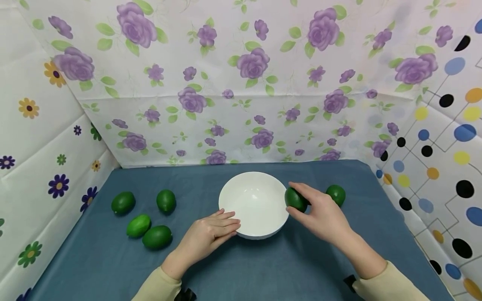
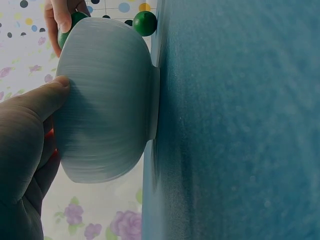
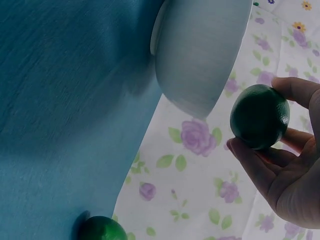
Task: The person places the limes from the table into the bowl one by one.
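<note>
A white bowl (image 1: 256,205) stands upright on the blue cloth. My left hand (image 1: 205,235) holds its near left rim, the thumb (image 2: 52,92) against the outer wall and the fingers reaching over the edge. Between thumb and fingertips, my right hand (image 1: 325,217) grips a dark green lime (image 1: 295,200) at the bowl's right rim. The right wrist view shows this lime (image 3: 259,116) raised above the cloth, apart from the bowl wall. Another lime (image 1: 336,195) rests on the cloth just beyond the right hand.
To the left lie several more limes: one (image 1: 123,203) far left, one (image 1: 166,201) nearer the bowl, a brighter one (image 1: 138,226) and a dark one (image 1: 157,237) close together. Flowered sheets (image 1: 226,121) rise behind and at left; a dotted sheet (image 1: 440,188) stands right.
</note>
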Demonstrator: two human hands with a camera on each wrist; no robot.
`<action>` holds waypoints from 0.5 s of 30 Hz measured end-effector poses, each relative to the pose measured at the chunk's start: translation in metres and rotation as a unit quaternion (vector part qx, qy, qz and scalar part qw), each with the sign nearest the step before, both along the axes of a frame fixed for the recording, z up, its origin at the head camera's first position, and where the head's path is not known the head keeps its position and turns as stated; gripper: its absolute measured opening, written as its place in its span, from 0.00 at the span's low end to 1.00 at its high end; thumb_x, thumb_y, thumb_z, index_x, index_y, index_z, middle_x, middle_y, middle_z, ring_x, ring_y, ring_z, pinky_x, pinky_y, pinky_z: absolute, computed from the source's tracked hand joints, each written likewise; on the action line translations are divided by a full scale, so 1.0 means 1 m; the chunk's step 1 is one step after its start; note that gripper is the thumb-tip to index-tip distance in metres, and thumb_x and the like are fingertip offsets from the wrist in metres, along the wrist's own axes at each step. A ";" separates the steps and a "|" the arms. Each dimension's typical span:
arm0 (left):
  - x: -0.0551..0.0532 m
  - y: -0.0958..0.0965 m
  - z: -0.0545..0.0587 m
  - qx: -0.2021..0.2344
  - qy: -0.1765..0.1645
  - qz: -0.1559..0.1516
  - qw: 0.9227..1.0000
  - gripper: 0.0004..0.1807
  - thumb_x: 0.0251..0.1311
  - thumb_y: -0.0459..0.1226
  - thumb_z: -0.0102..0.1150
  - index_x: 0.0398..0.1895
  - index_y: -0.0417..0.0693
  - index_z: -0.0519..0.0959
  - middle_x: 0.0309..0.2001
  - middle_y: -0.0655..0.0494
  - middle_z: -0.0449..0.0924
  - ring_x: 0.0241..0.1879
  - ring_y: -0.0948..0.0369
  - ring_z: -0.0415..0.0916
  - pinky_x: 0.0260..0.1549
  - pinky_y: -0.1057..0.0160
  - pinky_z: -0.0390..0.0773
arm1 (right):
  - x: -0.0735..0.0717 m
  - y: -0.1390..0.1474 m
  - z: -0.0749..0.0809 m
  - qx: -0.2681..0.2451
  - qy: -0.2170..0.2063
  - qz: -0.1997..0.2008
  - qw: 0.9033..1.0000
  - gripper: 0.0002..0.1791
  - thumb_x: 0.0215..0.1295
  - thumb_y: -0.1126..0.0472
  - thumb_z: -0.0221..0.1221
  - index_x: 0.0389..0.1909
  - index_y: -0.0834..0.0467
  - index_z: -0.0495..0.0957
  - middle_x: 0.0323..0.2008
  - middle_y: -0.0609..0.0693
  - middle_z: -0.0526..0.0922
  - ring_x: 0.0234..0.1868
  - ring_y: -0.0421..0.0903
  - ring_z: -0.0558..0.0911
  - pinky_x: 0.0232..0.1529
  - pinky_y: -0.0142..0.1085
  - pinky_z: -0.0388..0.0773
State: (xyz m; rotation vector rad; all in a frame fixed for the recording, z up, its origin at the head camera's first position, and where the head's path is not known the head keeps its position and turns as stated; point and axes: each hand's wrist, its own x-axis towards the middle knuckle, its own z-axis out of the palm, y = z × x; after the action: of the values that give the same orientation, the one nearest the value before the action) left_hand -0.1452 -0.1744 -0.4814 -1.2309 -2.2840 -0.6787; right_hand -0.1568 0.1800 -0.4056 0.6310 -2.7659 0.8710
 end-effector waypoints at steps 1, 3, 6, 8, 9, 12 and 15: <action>0.000 0.000 0.000 0.000 -0.001 0.000 1.000 0.21 0.61 0.35 0.78 0.58 0.49 0.90 0.56 0.57 0.89 0.63 0.57 0.83 0.67 0.53 0.78 | 0.000 -0.001 0.000 0.001 0.000 0.004 1.000 0.39 0.70 0.50 0.73 0.78 0.53 0.72 0.72 0.56 0.78 0.63 0.56 0.84 0.51 0.50 0.88; 0.000 0.000 0.000 0.001 -0.004 0.000 1.000 0.21 0.61 0.35 0.78 0.58 0.49 0.90 0.56 0.57 0.89 0.63 0.57 0.83 0.68 0.53 0.77 | 0.000 -0.004 0.000 0.001 0.002 0.011 1.000 0.39 0.70 0.50 0.73 0.79 0.53 0.72 0.72 0.56 0.77 0.63 0.56 0.84 0.51 0.50 0.88; 0.000 0.000 0.001 0.001 -0.011 0.001 1.000 0.20 0.61 0.35 0.78 0.58 0.50 0.90 0.56 0.58 0.89 0.64 0.58 0.82 0.68 0.54 0.76 | -0.001 -0.006 0.000 0.002 0.004 0.021 1.000 0.39 0.69 0.51 0.74 0.78 0.52 0.72 0.72 0.55 0.77 0.64 0.55 0.84 0.52 0.49 0.88; 0.000 0.000 0.001 0.001 -0.016 0.001 1.000 0.20 0.62 0.35 0.78 0.58 0.50 0.90 0.56 0.58 0.89 0.64 0.59 0.82 0.69 0.55 0.75 | -0.001 -0.007 -0.001 0.007 0.009 0.025 1.000 0.39 0.69 0.51 0.74 0.78 0.53 0.73 0.72 0.55 0.77 0.65 0.56 0.83 0.53 0.49 0.88; 0.001 0.000 0.001 0.000 -0.017 0.001 1.000 0.20 0.62 0.35 0.78 0.59 0.50 0.90 0.56 0.58 0.89 0.64 0.59 0.82 0.69 0.55 0.75 | -0.001 -0.008 -0.002 0.009 0.010 0.027 1.000 0.39 0.69 0.52 0.74 0.78 0.53 0.73 0.72 0.55 0.77 0.65 0.56 0.83 0.53 0.50 0.88; 0.001 0.000 0.000 -0.002 -0.017 0.000 1.000 0.20 0.62 0.35 0.78 0.59 0.50 0.90 0.56 0.58 0.89 0.64 0.59 0.82 0.70 0.55 0.75 | -0.002 -0.009 -0.005 0.015 0.017 0.032 0.999 0.39 0.68 0.53 0.75 0.77 0.54 0.74 0.72 0.57 0.77 0.65 0.57 0.83 0.53 0.50 0.88; 0.000 0.001 0.000 -0.003 -0.010 -0.002 1.000 0.21 0.62 0.35 0.78 0.59 0.50 0.90 0.56 0.58 0.89 0.64 0.58 0.82 0.69 0.54 0.76 | -0.002 -0.011 -0.006 0.017 0.023 0.035 0.999 0.38 0.68 0.54 0.75 0.77 0.55 0.74 0.72 0.59 0.77 0.64 0.58 0.84 0.52 0.50 0.88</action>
State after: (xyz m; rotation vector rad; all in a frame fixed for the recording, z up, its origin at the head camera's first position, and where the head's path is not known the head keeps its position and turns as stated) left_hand -0.1449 -0.1739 -0.4815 -1.2383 -2.3019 -0.6886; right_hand -0.1589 0.1695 -0.4116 0.7472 -2.7380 0.8146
